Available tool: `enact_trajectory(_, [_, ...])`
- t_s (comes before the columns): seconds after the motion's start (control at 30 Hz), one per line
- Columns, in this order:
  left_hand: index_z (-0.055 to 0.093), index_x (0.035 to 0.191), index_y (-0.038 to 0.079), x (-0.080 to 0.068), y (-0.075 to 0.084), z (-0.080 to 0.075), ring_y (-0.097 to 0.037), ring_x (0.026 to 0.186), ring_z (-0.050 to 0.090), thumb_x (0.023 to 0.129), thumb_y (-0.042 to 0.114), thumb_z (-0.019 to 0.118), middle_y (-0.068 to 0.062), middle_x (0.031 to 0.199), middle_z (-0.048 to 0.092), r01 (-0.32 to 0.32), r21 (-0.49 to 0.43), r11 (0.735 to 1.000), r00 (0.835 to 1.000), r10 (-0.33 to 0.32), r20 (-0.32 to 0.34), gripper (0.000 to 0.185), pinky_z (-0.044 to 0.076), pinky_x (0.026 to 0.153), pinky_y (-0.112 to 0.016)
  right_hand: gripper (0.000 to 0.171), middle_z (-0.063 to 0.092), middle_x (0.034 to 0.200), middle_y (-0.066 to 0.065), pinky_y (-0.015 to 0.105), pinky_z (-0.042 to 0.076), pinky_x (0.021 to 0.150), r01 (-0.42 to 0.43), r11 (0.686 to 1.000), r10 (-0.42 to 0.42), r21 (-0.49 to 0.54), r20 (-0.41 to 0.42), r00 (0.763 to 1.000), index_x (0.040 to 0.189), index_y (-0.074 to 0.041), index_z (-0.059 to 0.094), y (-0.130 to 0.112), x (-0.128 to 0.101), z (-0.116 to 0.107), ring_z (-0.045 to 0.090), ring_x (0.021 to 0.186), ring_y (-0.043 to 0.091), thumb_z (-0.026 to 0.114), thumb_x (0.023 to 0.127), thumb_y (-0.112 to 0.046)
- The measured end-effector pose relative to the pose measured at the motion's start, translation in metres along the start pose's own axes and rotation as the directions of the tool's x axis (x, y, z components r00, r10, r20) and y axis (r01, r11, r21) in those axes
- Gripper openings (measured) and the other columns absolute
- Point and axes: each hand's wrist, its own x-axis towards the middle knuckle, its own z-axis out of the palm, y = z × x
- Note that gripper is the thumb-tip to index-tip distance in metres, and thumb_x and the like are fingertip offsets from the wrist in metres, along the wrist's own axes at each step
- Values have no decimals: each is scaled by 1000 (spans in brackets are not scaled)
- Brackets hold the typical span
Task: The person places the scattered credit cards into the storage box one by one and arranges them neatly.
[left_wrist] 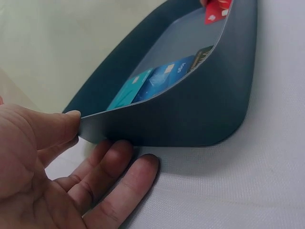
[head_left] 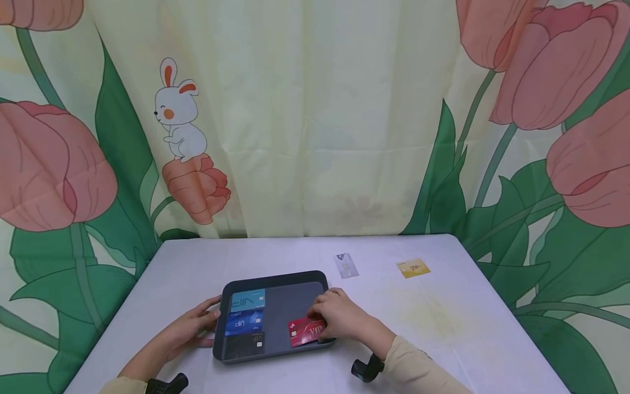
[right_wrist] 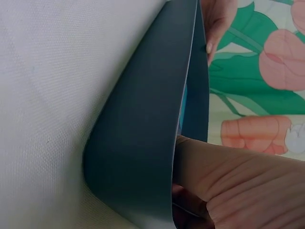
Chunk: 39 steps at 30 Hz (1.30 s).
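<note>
A dark grey tray with raised walls stands on the table. My left hand touches its left end; in the left wrist view the thumb lies at the rim and the other fingers rest against the outer wall. Inside the tray's right part, my right hand pinches a red VIP card. In the right wrist view the tray wall hides most of those fingers. Along the tray's left side lie a teal card, a blue card and a black card, one below another.
Beyond the tray on the white tablecloth lie a silver card and, farther right, a gold card. A curtain printed with tulips and a rabbit hangs behind the table. Black devices sit at both wrists.
</note>
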Motion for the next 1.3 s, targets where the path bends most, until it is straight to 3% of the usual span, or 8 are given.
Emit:
enact_trajectory(0.6, [29, 163, 14, -5, 1, 0, -29, 104, 58, 107, 31, 56, -20, 123, 56, 5, 15, 1000, 1000, -5, -1, 64, 61, 82, -42, 43, 73, 107, -10, 56, 33, 118, -66, 997, 64, 29, 45, 997, 112, -23, 79, -3, -5, 3, 62, 109, 12, 94, 74, -34])
enact_trajectory(1.3, [30, 162, 15, -1, 2, 0, -30, 103, 59, 108, 28, 55, -21, 124, 56, -6, 13, 1000, 1000, 6, -5, 62, 62, 81, -43, 39, 70, 102, -8, 56, 36, 115, -59, 998, 58, 17, 54, 997, 110, -23, 78, -2, -3, 0, 60, 102, 12, 92, 76, -38])
